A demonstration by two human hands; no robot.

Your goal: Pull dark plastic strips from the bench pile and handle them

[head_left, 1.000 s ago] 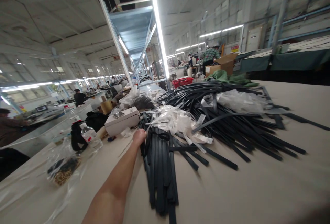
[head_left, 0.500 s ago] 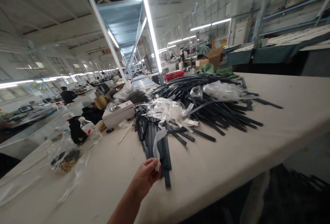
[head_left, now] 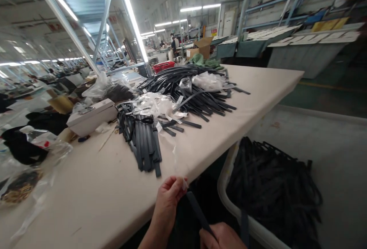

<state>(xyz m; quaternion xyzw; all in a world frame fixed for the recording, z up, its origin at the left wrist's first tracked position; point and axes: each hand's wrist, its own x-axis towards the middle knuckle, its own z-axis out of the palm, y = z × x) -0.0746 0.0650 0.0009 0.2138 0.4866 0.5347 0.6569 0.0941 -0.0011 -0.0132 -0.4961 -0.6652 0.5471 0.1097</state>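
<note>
Left hand (head_left: 169,197) pinching dark strap (head_left: 197,211) and clear film (head_left: 175,153), right hand (head_left: 222,237) gripping strap's lower end, no legible writing, table (head_left: 94,188) edge.

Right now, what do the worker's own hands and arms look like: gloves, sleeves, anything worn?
Both are bare. The left hand has no glove, ring or watch showing, and its forearm has no sleeve as far as the frame reaches. The right hand is also ungloved, but the bottom edge cuts it off.

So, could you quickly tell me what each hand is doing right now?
Left hand: closed, pinching the upper end of a dark strip.
Right hand: closed around the strip's lower part.
</note>
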